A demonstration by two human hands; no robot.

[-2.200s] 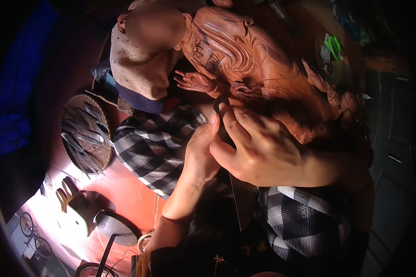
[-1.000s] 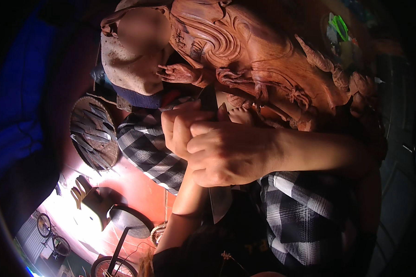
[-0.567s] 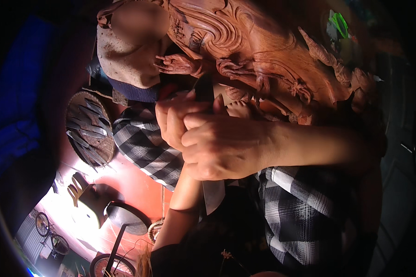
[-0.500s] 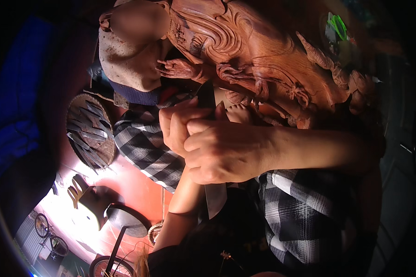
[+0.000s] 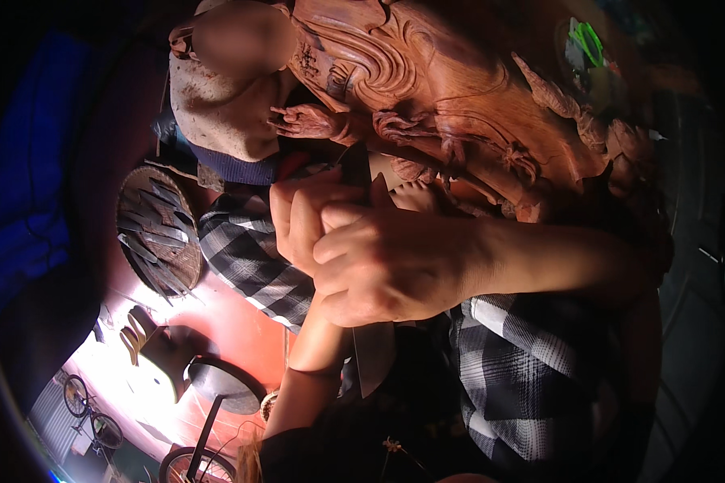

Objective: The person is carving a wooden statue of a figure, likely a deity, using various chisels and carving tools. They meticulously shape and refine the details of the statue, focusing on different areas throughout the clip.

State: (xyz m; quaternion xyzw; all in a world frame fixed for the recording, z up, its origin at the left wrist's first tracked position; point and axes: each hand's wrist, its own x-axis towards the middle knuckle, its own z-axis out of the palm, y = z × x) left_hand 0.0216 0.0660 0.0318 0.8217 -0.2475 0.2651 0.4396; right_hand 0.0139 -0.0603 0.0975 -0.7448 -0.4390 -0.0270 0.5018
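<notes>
My left hand and my right hand are both closed and pressed together above my lap, the right one in front. A dark, flat strip shows below the hands, its pointed lower end hanging down. Another dark flat piece rises just above them; whether it is the same strip is hidden by my fingers. Just beyond my hands lies a large reddish-brown wood carving with swirling grooves and a carved hand reaching out to the left. My bare toes show between my hands and the carving.
On the left, a round woven tray holds several dark carving tools. A beige cloth bundle with a blue ribbed band lies beside the carving. Slippers, a round dark-topped stool and a bicycle stand lower left.
Both hands have shifted slightly to the left, still closed together. The lower end of the strip sits a little lower and further left. The carving's place is nearly unchanged.
</notes>
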